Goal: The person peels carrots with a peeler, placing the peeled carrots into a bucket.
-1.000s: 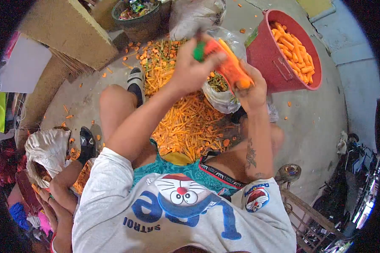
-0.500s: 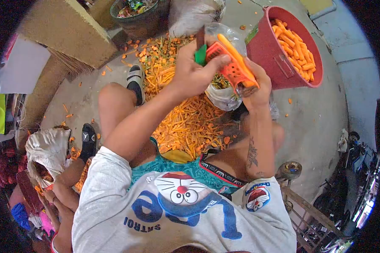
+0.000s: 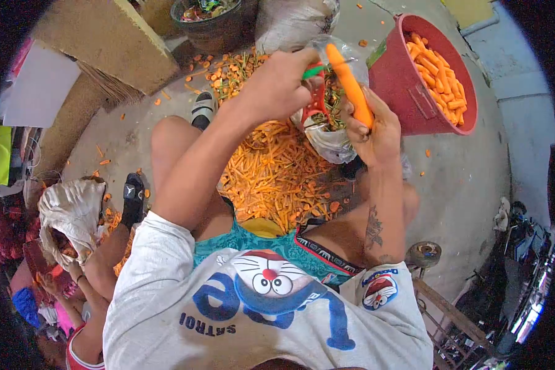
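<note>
My left hand is closed around a knife with a green handle. Its thin blade lies across the upper part of a peeled carrot; contact between them cannot be made out. A red peeler with a perforated body hangs down from the same hand. My right hand grips the carrot's lower end from beneath and holds it tilted, tip up. Beneath both hands is a clear plastic bag with greenish-brown trimmings. Orange peelings are heaped on the floor between my legs.
A red tub of peeled carrots stands tilted at the right. A dark bin and a white sack are at the back. At lower left, another person's hand is near a cloth sack. A metal frame lies lower right.
The peeler has swung off the carrot and now hangs down. My left hand has turned, bringing the knife blade from pointing up to lying across the carrot, which my right hand still holds.
</note>
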Tool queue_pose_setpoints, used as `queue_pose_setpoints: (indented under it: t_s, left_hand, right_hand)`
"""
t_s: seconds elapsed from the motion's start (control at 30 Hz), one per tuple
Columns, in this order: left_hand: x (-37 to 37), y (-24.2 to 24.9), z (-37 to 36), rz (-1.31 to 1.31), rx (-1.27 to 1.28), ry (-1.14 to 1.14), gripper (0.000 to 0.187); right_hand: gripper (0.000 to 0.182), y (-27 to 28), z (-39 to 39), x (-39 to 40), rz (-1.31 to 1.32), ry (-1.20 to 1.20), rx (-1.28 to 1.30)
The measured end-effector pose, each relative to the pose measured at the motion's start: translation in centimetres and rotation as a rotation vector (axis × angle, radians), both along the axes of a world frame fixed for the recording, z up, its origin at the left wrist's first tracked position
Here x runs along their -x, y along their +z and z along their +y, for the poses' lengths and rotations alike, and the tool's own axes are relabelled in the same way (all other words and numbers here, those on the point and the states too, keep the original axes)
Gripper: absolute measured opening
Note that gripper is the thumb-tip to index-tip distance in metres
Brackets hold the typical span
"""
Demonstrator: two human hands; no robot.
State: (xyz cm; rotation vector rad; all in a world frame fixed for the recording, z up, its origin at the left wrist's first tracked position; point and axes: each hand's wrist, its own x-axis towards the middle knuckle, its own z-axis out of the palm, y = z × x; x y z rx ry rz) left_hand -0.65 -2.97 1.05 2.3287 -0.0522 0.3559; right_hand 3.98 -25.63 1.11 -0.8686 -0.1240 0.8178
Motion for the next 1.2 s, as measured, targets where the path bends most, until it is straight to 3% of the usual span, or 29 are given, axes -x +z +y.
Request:
queue_pose_setpoints:
  t_s: [0.07,0.13,0.2,0.27,0.33,0.4,0.43,0.47,0.53,0.57,0.7,0.73,0.8,0.87,1.0,1.13,1.2]
  left_hand:
    - [-0.4,-0.8,0.6,0.022,0.015,-0.057,0.026]
    - [-2.1,-2.4,2.4,0.349,-0.257,-0.018,0.029]
    - [-1.2,-2.2,2.2,0.318,-0.233,0.019,0.031]
    - [-0.6,-1.2,1.4,0.18,-0.05,-0.051,0.03]
    - [-0.9,-1.7,0.9,0.192,-0.005,-0.069,0.027]
    - [-0.5,-1.4,0.3,0.123,-0.089,0.033,0.027]
    - [-0.5,-1.3,-0.1,0.047,-0.105,0.032,0.029]
    - [-0.5,-1.2,-0.5,0.045,-0.106,0.037,0.029]
    - [0.0,-0.1,-1.7,-0.015,-0.056,-0.02,0.029]
    - [0.1,0.0,-2.1,-0.012,-0.05,-0.037,0.027]
    - [0.3,-0.3,-2.7,-0.023,0.069,-0.118,0.028]
    - [-0.1,-0.4,-2.4,-0.026,0.071,-0.112,0.028]
    - [-1.3,-0.9,-1.8,0.24,-0.109,-0.13,0.028]
    - [-2.2,-1.9,-1.6,0.245,-0.11,-0.127,0.028]
    - [-2.6,-2.8,-1.4,0.297,-0.182,-0.136,0.029]
    - [-3.1,-4.7,0.4,0.413,-0.188,-0.121,0.029]
    - [-2.5,-3.9,0.7,0.298,-0.129,-0.122,0.029]
  right_hand:
    - [0.043,0.5,0.0,0.8,-0.038,0.128,-0.147]
    - [0.046,1.7,-0.4,1.9,-0.157,0.166,-0.124]
    - [0.049,2.7,0.3,2.0,-0.266,0.2,-0.101]
    - [0.052,2.9,2.0,2.6,-0.169,-0.383,-0.003]
    - [0.052,0.7,0.6,-0.1,-0.027,-0.393,-0.126]
    - [0.05,-1.1,-0.5,-2.1,-0.108,-0.13,-0.186]
    - [0.044,-1.6,-0.6,-2.1,-0.259,-0.233,0.036]
    - [0.044,-2.1,-0.7,-2.0,-0.26,-0.228,0.034]
    - [0.034,-1.6,0.4,-0.5,-0.755,-0.454,0.557]
    - [0.033,-1.1,1.3,0.2,-0.789,-0.559,0.558]
    - [0.028,-2.7,0.9,0.2,-0.897,-0.532,0.618]
    - [0.027,-3.4,0.6,-0.3,-0.863,-0.503,0.568]
    - [0.026,-4.3,1.0,-0.9,-0.838,-0.48,0.518]
    - [0.027,-5.3,1.6,-1.3,-0.734,-0.532,0.405]
    - [0.035,-5.8,2.0,-0.7,-0.722,-0.561,0.53]
    - [0.034,-2.7,1.4,0.4,-0.997,-0.538,0.518]
    - [0.03,-2.5,0.7,-0.1,-0.775,-0.44,0.023]
